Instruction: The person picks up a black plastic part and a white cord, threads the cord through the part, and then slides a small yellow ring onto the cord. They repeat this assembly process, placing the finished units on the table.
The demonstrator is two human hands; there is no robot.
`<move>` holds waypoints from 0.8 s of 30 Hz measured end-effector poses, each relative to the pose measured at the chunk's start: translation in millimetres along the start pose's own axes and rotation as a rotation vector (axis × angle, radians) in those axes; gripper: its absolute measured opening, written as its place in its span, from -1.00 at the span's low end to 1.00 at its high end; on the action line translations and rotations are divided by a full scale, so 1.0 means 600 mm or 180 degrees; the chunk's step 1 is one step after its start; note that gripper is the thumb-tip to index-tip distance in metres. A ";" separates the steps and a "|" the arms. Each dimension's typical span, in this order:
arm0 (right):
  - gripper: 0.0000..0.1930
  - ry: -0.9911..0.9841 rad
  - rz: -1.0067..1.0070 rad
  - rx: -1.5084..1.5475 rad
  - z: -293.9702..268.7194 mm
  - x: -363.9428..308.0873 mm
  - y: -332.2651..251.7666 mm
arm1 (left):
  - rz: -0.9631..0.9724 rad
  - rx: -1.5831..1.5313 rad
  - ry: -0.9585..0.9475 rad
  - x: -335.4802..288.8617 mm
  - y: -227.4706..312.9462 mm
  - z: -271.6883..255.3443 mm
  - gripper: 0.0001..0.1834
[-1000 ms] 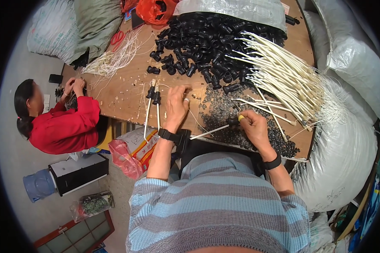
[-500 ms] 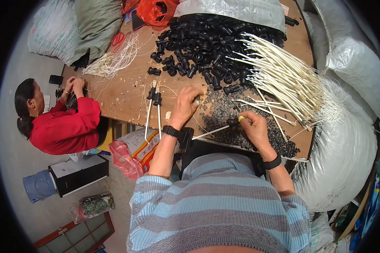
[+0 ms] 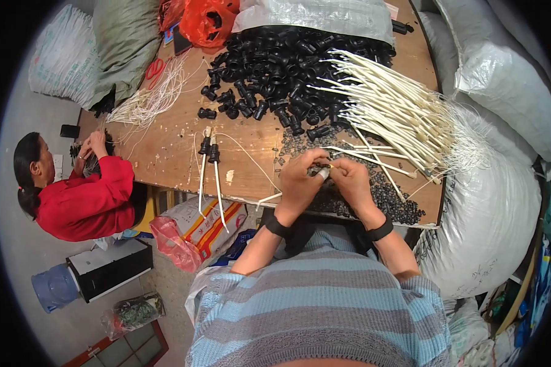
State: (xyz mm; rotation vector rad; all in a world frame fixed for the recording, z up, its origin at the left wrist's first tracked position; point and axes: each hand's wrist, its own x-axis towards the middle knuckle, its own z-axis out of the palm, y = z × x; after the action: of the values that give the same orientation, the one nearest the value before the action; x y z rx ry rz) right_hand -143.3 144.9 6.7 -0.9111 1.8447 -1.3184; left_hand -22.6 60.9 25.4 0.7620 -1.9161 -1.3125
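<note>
My left hand (image 3: 299,183) is closed around a white-sleeved cord (image 3: 269,198), whose bent end sticks out to its left. A dark piece (image 3: 316,167), which looks like a black plastic fitting, shows between its fingers. There is a whitish wrap on the left thumb. My right hand (image 3: 352,183) meets the left, its thumb and fingers pinched together at the same spot; what they grip is mostly hidden. Below and around both hands are small dark grey pieces (image 3: 386,199) strewn on the table (image 3: 251,144). Left of them lie two white cords with black fittings (image 3: 213,153).
A heap of black plastic fittings (image 3: 288,73) covers the table's far middle, beside a bundle of white-sleeved cords (image 3: 392,110). Large white sacks (image 3: 480,202) stand at the right. A co-worker in red (image 3: 89,189) handles things at the left end. Red scissors (image 3: 155,70) lie farther back.
My left hand has moved right and met my right hand, which has come slightly left. The white cord now runs under my left hand. The whole view has shifted a little.
</note>
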 end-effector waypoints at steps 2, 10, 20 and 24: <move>-0.89 -0.0164 0.0304 0.0639 -0.001 -0.002 -0.002 | -0.0115 -0.0025 0.0209 -0.005 -0.018 0.012 -0.68; -0.88 -0.0031 0.0280 0.1120 -0.002 -0.007 0.000 | -0.0162 0.0290 0.0036 0.004 -0.019 0.003 -0.72; -0.88 -0.0254 -0.0052 0.0732 -0.013 -0.012 -0.001 | 0.0167 0.0712 0.0292 0.003 -0.019 -0.003 -0.90; -0.90 -0.0301 -0.0454 0.0229 -0.018 -0.012 0.000 | 0.0482 0.0681 0.0330 0.006 -0.020 -0.006 -0.88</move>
State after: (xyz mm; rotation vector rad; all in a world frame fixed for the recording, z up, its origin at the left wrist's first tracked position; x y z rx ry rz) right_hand -148.6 156.4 10.6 -1.0646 1.6758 -1.3935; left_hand -20.6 52.2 15.7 0.7570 -2.0084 -0.9695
